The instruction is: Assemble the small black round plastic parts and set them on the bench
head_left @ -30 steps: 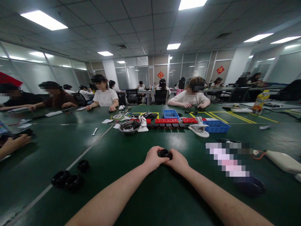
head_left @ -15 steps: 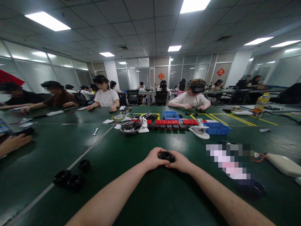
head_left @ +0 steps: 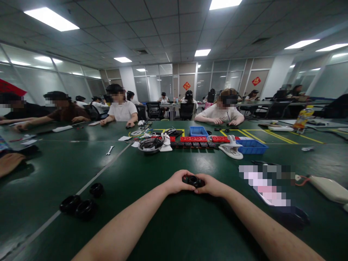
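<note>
Both of my hands meet around a small glossy black ring-shaped part (head_left: 193,179) at the middle of the green table (head_left: 174,232). My left hand (head_left: 178,181) grips it from the left, thumb along the near side. From the right, my right hand (head_left: 211,184) closes on the same part, its thumb near the left thumb. A round hole shows in the part's top; its lower portion is hidden by my fingers. Off to the left lie more black rings: one ring (head_left: 96,189) by itself, and a pair, one ring (head_left: 70,204) touching another (head_left: 85,209).
Ahead stand red-and-black power strips (head_left: 193,142), a blue bin (head_left: 251,146), a white clamp base (head_left: 231,148) and a bowl of cables (head_left: 150,145). A wrench (head_left: 110,150) lies at left, a power bank (head_left: 328,188) at right. Co-workers sit around the table.
My hands stay around the black part, with only slight finger shifts. At the far left, another person's hand has drawn back leftward. The view has tilted slightly.
</note>
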A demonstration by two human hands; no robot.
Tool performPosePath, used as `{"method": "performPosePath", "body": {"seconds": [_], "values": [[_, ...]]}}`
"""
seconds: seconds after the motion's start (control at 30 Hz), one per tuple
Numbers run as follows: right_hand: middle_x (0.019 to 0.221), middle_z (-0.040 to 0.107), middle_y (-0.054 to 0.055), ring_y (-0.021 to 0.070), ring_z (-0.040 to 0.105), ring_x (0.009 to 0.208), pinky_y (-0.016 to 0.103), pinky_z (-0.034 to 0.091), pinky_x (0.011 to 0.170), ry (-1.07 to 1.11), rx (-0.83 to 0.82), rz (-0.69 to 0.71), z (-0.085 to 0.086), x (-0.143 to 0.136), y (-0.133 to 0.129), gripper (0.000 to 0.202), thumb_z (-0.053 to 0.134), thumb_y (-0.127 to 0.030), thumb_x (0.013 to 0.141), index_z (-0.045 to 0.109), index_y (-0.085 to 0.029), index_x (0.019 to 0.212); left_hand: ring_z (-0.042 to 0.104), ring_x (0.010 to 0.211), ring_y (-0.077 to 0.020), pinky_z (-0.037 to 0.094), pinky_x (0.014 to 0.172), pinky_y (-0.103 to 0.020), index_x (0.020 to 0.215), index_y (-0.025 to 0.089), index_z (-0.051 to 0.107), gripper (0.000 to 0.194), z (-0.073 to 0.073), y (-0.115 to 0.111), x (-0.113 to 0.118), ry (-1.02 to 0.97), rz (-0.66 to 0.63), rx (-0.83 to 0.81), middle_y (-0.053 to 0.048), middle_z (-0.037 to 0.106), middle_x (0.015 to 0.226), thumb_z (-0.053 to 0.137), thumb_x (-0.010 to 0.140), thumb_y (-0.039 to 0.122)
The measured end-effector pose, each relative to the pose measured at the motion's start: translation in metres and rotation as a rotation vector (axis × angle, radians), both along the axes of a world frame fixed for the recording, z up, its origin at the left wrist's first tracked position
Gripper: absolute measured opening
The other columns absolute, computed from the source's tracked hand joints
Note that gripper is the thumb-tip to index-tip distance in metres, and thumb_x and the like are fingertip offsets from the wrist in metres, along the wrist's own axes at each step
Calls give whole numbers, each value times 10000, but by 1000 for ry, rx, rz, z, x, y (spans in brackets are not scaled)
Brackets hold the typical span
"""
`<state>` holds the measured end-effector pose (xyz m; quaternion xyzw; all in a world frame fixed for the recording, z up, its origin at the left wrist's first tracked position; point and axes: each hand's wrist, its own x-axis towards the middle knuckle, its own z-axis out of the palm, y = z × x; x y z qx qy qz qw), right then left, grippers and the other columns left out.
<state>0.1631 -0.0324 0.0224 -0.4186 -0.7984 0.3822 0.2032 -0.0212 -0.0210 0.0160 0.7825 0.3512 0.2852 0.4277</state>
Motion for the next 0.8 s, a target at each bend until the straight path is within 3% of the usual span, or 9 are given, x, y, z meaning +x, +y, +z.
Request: {"method": "performPosePath", "body": {"seconds": [0.6,0.8], "values": [[712,538,-22,136,482,656,209,335,536,-114,55,-148,-7,-1,2,379,684,-334,508,525,-169,810,497,713,-136,383,625,-239,912,142,546,496,-2,-5,5,31,116,33,-33,547,857,710,487,338],[711,542,-12,136,483,642,202,297,508,-237,155,-269,-7,-8,-1,402,689,-397,484,496,-174,757,489,747,-150,377,643,-242,855,159,550,436,0,-12,11,78,252,115,-20,527,842,703,490,340]]}}
